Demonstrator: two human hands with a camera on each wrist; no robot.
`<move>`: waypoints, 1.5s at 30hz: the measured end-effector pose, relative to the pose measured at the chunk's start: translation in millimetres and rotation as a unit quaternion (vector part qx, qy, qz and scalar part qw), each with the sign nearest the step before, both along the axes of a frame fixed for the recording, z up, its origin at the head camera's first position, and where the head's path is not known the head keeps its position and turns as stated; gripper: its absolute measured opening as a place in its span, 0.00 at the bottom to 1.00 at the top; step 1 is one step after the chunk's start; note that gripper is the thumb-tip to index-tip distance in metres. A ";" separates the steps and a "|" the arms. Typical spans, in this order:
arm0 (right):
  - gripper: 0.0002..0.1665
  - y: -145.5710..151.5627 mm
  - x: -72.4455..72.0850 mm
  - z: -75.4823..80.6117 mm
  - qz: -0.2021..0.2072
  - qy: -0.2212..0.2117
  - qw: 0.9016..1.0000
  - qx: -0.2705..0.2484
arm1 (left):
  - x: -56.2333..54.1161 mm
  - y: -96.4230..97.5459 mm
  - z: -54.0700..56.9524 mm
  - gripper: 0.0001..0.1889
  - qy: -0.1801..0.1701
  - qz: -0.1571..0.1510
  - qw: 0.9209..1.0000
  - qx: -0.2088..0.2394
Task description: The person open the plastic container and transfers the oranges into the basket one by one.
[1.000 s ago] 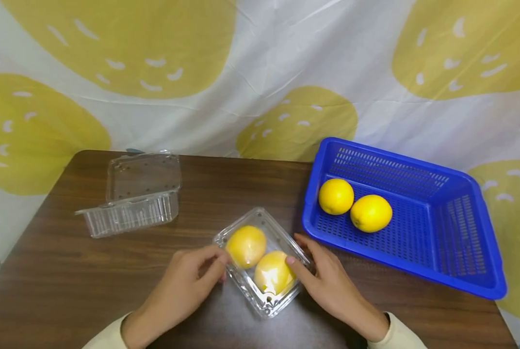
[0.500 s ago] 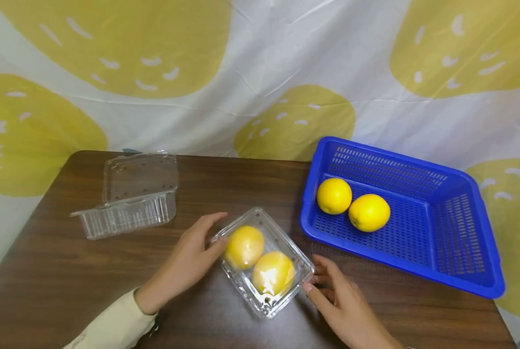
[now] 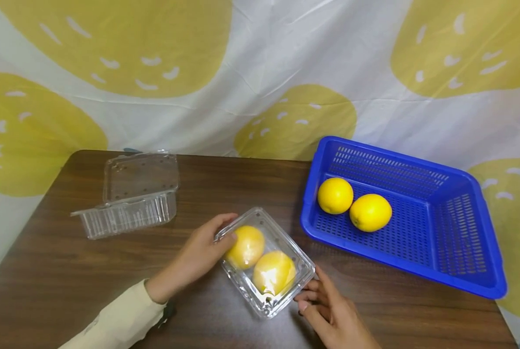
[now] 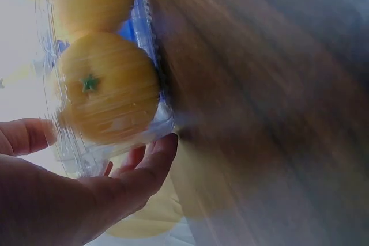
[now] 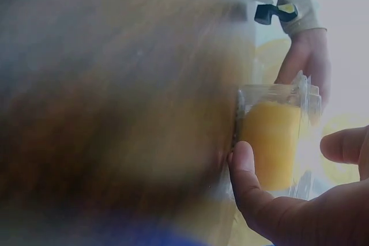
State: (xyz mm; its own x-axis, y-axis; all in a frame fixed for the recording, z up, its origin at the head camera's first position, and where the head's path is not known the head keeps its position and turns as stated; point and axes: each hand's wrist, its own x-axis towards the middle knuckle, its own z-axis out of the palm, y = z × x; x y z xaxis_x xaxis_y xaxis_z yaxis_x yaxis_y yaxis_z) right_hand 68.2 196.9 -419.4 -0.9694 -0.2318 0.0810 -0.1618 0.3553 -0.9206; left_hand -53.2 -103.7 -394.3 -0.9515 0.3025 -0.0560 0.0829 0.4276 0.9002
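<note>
A closed clear plastic clamshell box (image 3: 260, 303) with two oranges (image 3: 274, 273) inside lies turned at an angle on the table. My left hand (image 3: 199, 254) grips its far left corner, thumb on the lid and fingers down the side. In the left wrist view one orange (image 4: 109, 87) shows a green star-shaped stem end through the plastic. At the opposite corner, my right hand (image 3: 336, 312) has its fingers against the side wall, while the thumb (image 5: 343, 145) stands apart from the box in the right wrist view.
To the right stands a blue basket (image 3: 404, 269) with two more oranges (image 3: 370, 213) at its left end. An open clamshell box (image 3: 129, 213) sits at the back left of the brown wooden table (image 3: 234, 182). Behind hangs a printed cloth (image 3: 260, 63).
My left hand has moved from the box's near left side to its far left corner and now grips it. My right hand has slid nearer along the right side, its thumb lifting off the lid.
</note>
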 end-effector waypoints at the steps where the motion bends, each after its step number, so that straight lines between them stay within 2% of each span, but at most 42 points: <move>1: 0.44 0.0 -0.7 -0.7 0.003 0.007 1.000 0.001 | 0.6 -0.2 -1.2 0.27 0.004 -0.002 1.000 0.005; 3: 0.45 -0.1 -2.3 -1.8 0.003 0.013 1.000 0.006 | 1.9 -1.3 -5.7 0.28 0.019 -0.004 1.000 0.013; 4: 0.46 -0.4 -3.4 -2.1 0.002 0.016 1.000 0.007 | 1.0 -3.8 -14.3 0.27 0.035 -0.008 0.999 0.019; 6: 0.46 -1.2 -5.9 -2.1 -0.002 0.016 1.000 0.007 | 2.5 -7.3 -23.0 0.28 0.059 -0.008 0.998 0.017; 10: 0.46 -3.4 -11.0 1.5 -0.016 0.002 1.000 0.007 | 11.5 -14.5 -28.3 0.30 0.059 -0.003 0.998 0.024; 13: 0.46 -5.1 -14.3 6.7 -0.026 -0.024 0.999 0.009 | 23.6 -15.3 -16.0 0.31 0.028 0.007 0.999 0.038; 14: 0.46 -5.8 -15.5 8.6 -0.029 -0.035 0.999 0.009 | 26.6 -15.9 -16.8 0.31 0.032 0.009 0.999 0.034; 18: 0.45 -8.1 -20.9 14.0 -0.026 -0.053 0.998 0.008 | 38.8 -16.2 -11.1 0.32 0.012 0.024 0.999 0.044; 24: 0.40 -10.8 -30.8 14.4 -0.014 -0.042 0.999 -0.009 | 53.3 -18.2 0.4 0.34 -0.034 0.040 0.996 0.069; 28: 0.37 -12.6 -36.3 13.2 -0.008 -0.021 1.000 -0.012 | 58.7 -19.8 2.3 0.35 -0.039 0.049 0.995 0.074; 37: 0.35 -14.4 -43.9 14.9 -0.010 -0.024 1.000 -0.017 | 67.0 -20.2 3.3 0.39 -0.061 0.070 0.992 0.081; 45: 0.33 -15.0 -50.1 14.3 0.001 -0.011 1.000 -0.021 | 71.7 -19.0 3.7 0.39 -0.066 0.079 0.991 0.082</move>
